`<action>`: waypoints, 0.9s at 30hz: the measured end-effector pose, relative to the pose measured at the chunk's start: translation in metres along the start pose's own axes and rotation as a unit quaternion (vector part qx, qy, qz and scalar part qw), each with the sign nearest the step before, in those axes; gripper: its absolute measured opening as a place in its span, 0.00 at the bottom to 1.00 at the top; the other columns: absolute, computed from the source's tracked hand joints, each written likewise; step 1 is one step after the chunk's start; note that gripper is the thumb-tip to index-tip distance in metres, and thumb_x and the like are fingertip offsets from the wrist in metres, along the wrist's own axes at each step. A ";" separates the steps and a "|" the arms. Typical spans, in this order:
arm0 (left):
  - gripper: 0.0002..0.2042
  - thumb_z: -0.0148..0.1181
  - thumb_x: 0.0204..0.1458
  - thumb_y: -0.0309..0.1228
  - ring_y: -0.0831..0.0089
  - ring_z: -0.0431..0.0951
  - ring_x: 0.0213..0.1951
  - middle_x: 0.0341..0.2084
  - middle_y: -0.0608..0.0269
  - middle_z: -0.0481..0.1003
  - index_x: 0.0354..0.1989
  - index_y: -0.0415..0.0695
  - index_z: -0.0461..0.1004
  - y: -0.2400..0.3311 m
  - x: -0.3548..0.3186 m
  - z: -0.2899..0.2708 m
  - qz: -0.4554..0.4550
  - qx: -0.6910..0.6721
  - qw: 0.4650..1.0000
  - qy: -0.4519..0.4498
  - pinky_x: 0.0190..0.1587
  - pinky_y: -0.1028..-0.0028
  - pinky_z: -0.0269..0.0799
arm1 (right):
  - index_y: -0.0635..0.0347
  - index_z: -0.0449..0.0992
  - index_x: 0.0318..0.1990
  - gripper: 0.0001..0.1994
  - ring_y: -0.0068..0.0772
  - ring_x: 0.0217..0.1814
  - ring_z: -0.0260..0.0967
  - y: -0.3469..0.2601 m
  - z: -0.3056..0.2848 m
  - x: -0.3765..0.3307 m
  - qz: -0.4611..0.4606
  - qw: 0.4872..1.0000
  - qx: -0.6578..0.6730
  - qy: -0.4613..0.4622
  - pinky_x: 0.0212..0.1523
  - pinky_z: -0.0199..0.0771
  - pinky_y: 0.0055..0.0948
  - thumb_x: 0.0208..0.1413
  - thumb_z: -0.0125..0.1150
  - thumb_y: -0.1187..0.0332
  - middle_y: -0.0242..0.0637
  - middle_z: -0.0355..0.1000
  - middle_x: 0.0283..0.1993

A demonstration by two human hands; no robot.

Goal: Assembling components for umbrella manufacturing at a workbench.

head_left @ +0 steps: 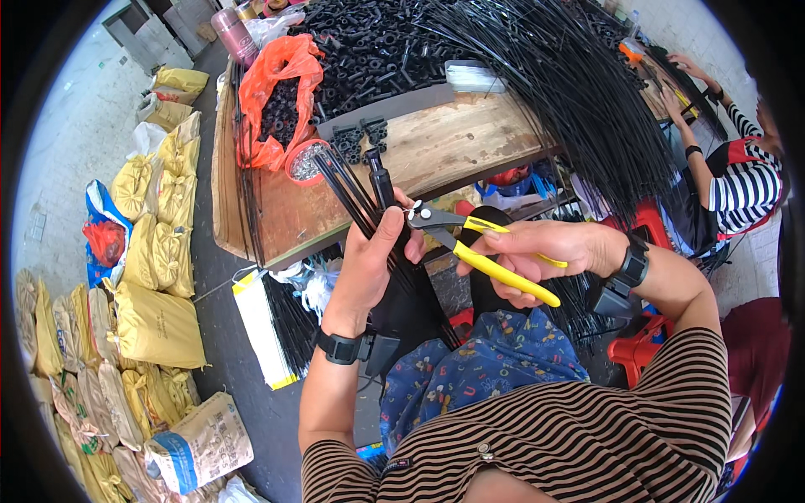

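**Pliers at the rod bundle**

I see my left hand (373, 251) wrapped around a bundle of thin black rods (352, 197), fingers curled tight and thumb pressed across the front. The rods stick up and away out of the top of that fist, fanning a little, and their lower ends run down past the wrist toward my lap. One thicker black piece (380, 180) stands up among them just above the thumb.

My right hand (537, 256) is closed on the yellow handles of the pliers (478, 243), with the fingers around the lower handle and the upper one under the palm. The handles stand a little apart. The grey nose points left from this grip and meets the rods right at my left thumb tip; I cannot tell whether the nose actually pinches a rod.

Beyond both grips lies a wooden table (453, 142) with a heap of small black parts (360, 42), an orange bag (277, 92) holding more of them, and a small red bowl (303, 162) just past the rod tips. A big sheaf of long rods (579, 92) droops over the table edge above my right hand. Left of my left hand, yellow sacks (159, 243) line the floor. Far off to the right of my right hand sits another person in a striped top (742, 189).
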State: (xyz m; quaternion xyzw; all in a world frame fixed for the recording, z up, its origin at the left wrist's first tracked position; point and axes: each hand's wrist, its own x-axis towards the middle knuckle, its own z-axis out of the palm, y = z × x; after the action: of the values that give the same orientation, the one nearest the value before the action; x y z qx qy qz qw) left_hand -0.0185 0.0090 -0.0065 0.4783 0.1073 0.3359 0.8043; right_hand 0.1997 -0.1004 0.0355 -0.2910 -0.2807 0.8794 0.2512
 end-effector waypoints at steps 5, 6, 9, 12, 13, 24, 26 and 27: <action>0.11 0.48 0.62 0.39 0.80 0.63 0.20 0.22 0.68 0.63 0.40 0.43 0.64 -0.001 0.000 0.008 0.023 0.061 0.996 0.056 0.24 0.78 0.59 | 0.61 0.62 0.60 0.29 0.24 0.31 0.73 -0.013 0.019 -0.003 -0.014 0.966 -0.227 0.124 0.28 0.71 0.22 0.63 0.39 0.45 0.38 0.74 0.33; 0.12 0.48 0.62 0.39 0.80 0.62 0.19 0.21 0.68 0.63 0.37 0.42 0.64 -0.001 0.001 0.011 0.024 0.057 0.995 0.074 0.23 0.78 0.58 | 0.61 0.62 0.60 0.29 0.24 0.31 0.73 -0.013 0.018 -0.004 -0.014 0.966 -0.227 0.124 0.28 0.71 0.22 0.63 0.39 0.45 0.38 0.74 0.33; 0.13 0.47 0.62 0.39 0.81 0.60 0.18 0.20 0.69 0.62 0.33 0.41 0.64 -0.001 0.002 0.010 0.025 0.060 0.995 0.082 0.21 0.79 0.56 | 0.60 0.64 0.58 0.26 0.21 0.31 0.72 -0.013 0.018 -0.006 -0.008 0.909 -0.355 0.216 0.26 0.70 0.19 0.65 0.40 0.49 0.35 0.74 0.34; 0.14 0.47 0.62 0.39 0.81 0.59 0.17 0.17 0.69 0.60 0.29 0.41 0.63 0.000 0.005 0.011 0.020 0.071 0.994 0.075 0.20 0.79 0.56 | 0.61 0.65 0.57 0.25 0.21 0.30 0.71 -0.007 0.011 -0.001 -0.089 0.840 -0.475 0.247 0.25 0.69 0.19 0.65 0.40 0.49 0.34 0.73 0.34; 0.14 0.47 0.62 0.39 0.81 0.59 0.16 0.15 0.68 0.60 0.29 0.41 0.62 0.000 0.005 0.012 0.015 0.075 0.994 0.079 0.20 0.79 0.56 | 0.61 0.66 0.57 0.25 0.24 0.27 0.70 -0.006 0.010 -0.001 -0.106 0.824 -0.491 0.264 0.24 0.68 0.23 0.64 0.42 0.49 0.35 0.72 0.29; 0.14 0.46 0.62 0.40 0.80 0.60 0.16 0.13 0.68 0.60 0.28 0.43 0.62 0.000 0.006 0.015 0.010 0.101 0.990 0.097 0.21 0.78 0.56 | 0.54 0.68 0.58 0.22 0.42 0.23 0.70 -0.030 0.021 -0.003 -0.065 0.659 -0.684 0.306 0.25 0.67 0.35 0.61 0.50 0.53 0.46 0.71 0.25; 0.14 0.46 0.62 0.40 0.80 0.60 0.16 0.13 0.68 0.60 0.28 0.43 0.62 0.000 0.007 0.015 0.009 0.104 0.990 0.094 0.21 0.78 0.56 | 0.52 0.68 0.58 0.20 0.47 0.24 0.69 -0.033 0.022 -0.003 -0.083 0.618 -0.716 0.314 0.27 0.67 0.37 0.60 0.52 0.56 0.48 0.71 0.27; 0.14 0.45 0.62 0.40 0.79 0.60 0.16 0.13 0.67 0.60 0.29 0.43 0.62 -0.001 0.007 0.014 0.012 0.110 0.989 0.094 0.21 0.78 0.56 | 0.52 0.68 0.58 0.20 0.47 0.24 0.69 -0.035 0.021 -0.003 -0.082 0.618 -0.716 0.314 0.27 0.67 0.37 0.60 0.52 0.56 0.48 0.71 0.27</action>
State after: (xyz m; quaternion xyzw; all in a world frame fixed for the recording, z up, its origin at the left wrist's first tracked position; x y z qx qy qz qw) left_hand -0.0060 0.0038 0.0012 0.5315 0.2129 0.3754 0.7289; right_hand 0.1982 -0.0845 0.0727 -0.6128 -0.7481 0.2308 0.1076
